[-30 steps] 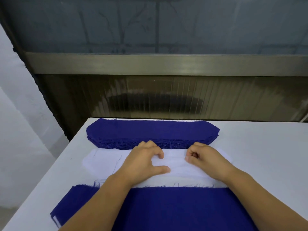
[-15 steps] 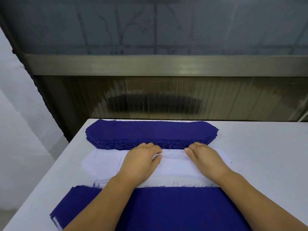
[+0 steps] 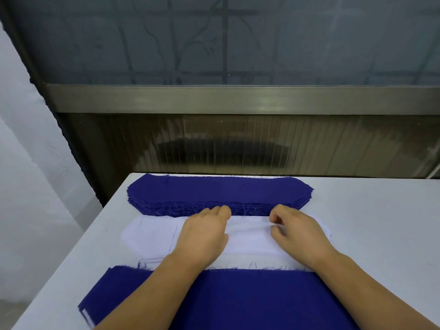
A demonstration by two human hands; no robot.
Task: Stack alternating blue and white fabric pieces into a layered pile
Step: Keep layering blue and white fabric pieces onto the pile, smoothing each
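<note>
A stack of blue fabric pieces (image 3: 219, 190) lies along the far edge of the table. Just in front of it lies a stack of white fabric pieces (image 3: 152, 236). Nearest me is a wide blue fabric pile (image 3: 238, 301), partly under my forearms, with a white layer showing at its left corner. My left hand (image 3: 204, 234) lies on the white stack, its fingers curled over the far edge of the top white piece and its thumb tucked out of sight. My right hand (image 3: 297, 232) pinches the same far edge between thumb and fingertips.
The white table (image 3: 381, 234) has bare surface to the right of the fabric. Its left edge (image 3: 71, 256) drops off close to the piles. Behind the table stands a dark ribbed panel (image 3: 238, 144) under a metal window sill.
Both hands slid forward to the far edge of the white stack. The left thumb, spread out before, has tucked under, and the right fingers have closed on the white edge.
</note>
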